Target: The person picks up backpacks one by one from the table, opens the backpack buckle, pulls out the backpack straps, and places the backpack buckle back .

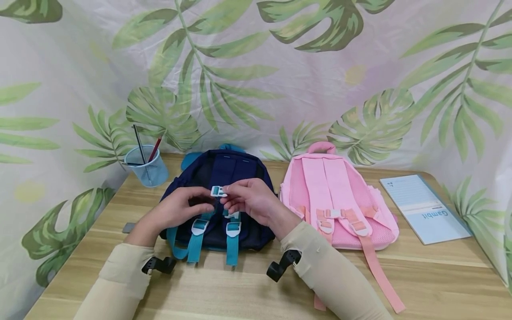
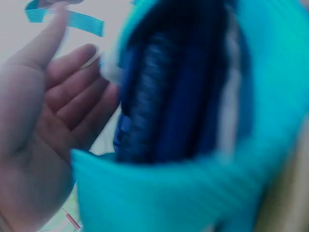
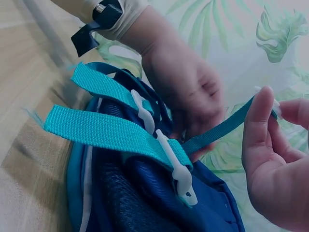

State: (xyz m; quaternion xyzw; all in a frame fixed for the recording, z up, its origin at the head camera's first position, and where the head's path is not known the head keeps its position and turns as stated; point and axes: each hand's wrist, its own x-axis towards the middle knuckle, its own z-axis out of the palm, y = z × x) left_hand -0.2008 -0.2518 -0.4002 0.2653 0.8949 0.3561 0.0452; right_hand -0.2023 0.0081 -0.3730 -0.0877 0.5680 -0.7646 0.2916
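Observation:
A navy backpack [image 1: 240, 166] with teal straps lies with its strap side up. My right hand [image 1: 256, 200] pinches a white plastic buckle [image 1: 218, 191] above the backpack. From that buckle a teal strap [image 3: 219, 126] runs down to the bag in the right wrist view. Beside the buckle is my left hand [image 1: 180, 206], its thumb and fingers apart and nothing gripped in the left wrist view. Two white strap adjusters [image 3: 174, 162] sit on loose teal webbing ends [image 3: 106, 128]. In the left wrist view a blurred teal shoulder strap [image 2: 164, 186] covers much of the bag.
To the right lies a pink backpack [image 1: 336, 178] with a long loose strap [image 1: 380, 275]. A notebook [image 1: 424, 209] is at the far right. At the back left stands a blue mesh pen cup [image 1: 150, 171] with pencils. Leaf-printed cloth [image 1: 240, 89] hangs behind the table.

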